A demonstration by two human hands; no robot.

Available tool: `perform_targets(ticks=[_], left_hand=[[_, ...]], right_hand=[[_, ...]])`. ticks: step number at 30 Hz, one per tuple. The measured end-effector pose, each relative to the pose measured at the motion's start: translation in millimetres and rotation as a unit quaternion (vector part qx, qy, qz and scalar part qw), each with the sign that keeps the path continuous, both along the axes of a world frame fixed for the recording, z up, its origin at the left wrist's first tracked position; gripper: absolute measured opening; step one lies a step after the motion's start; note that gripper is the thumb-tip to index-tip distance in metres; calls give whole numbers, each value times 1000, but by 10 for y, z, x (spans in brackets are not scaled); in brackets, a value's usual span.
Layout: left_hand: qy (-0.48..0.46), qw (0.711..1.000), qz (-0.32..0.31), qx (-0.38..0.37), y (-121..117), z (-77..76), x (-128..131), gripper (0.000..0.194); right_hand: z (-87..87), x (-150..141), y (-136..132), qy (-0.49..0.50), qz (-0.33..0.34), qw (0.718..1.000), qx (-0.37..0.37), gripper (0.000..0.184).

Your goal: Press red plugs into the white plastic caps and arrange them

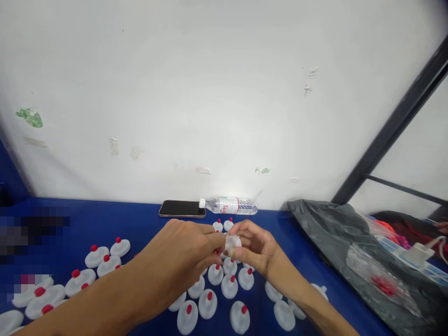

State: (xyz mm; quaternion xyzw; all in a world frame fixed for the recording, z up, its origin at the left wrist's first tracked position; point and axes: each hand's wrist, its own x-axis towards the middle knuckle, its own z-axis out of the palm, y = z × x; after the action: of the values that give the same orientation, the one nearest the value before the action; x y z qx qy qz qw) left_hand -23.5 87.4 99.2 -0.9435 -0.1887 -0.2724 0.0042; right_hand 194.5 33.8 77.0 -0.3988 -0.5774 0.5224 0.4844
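Observation:
In the middle of the head view, my right hand (257,245) pinches a small white translucent plastic disc (234,242) between thumb and fingers. My left hand (194,245) meets it from the left, its fingertips pressed together at the disc's near side. What those fingertips grip is hidden behind the fingers. Below and around both hands lie several white discs with red-capped stems, such as one disc (207,305) under my left wrist. A few discs without a visible red cap (284,316) rest beside my right forearm.
More red-capped discs (96,256) spread over the blue table (140,224) at left. Against the wall lie a phone (182,208) and a clear plastic bottle (229,205) on its side. A dark plastic bag (332,238) covers the right, with a clear bag of red pieces (385,283) on it.

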Motion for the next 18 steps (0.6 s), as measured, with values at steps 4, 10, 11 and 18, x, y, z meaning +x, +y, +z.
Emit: perform_targets(ticks=[4, 10, 11, 18], left_hand=[[-20, 999, 0, -31, -12, 31, -14, 12], [-30, 999, 23, -35, 34, 25, -2, 10], [-27, 999, 28, -30, 54, -1, 4, 10], [80, 995, 50, -14, 45, -161, -8, 15]], right_hand=[[-29, 5, 14, 15, -3, 1000, -19, 41], [-31, 7, 6, 17, -27, 999, -4, 41], [-33, 3, 1, 19, -36, 999, 6, 40], [-65, -68, -54, 3, -86, 996, 39, 40]])
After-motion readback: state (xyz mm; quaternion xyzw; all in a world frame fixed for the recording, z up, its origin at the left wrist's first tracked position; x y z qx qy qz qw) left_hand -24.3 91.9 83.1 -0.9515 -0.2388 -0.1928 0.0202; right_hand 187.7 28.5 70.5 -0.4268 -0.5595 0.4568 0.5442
